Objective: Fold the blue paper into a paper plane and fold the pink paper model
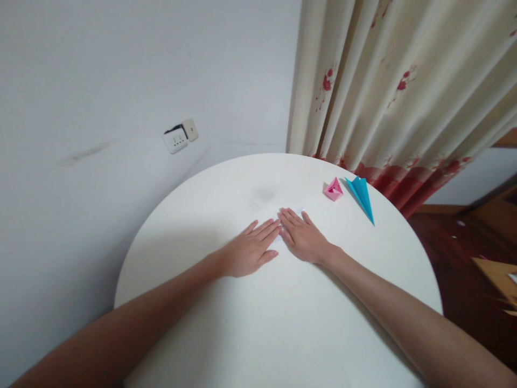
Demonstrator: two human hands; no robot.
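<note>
**Both palms flat on a white sheet at the middle of the round tabletop**

The left hand (250,249) and the right hand (304,237) lay palm-down and open, fingers straight, fingertips meeting; neither was clamped on anything. Beneath them a small sheet of white paper (300,210) seemed to be pressed flat, though only a pale corner showed past the right fingers, and white on white hid the rest. The round white tabletop (283,323) carried two finished pieces well to the right of the hands: a pink folded paper shape (333,189), and just beside it a blue folded paper dart (362,197) pointing toward the near edge. Behind stood a grey wall with a white socket plate (175,140), and a cream curtain with red flowers (404,91). By my judgement a crease was being flattened; a further fold would call for lifting an edge and aligning it cleanly.
</note>
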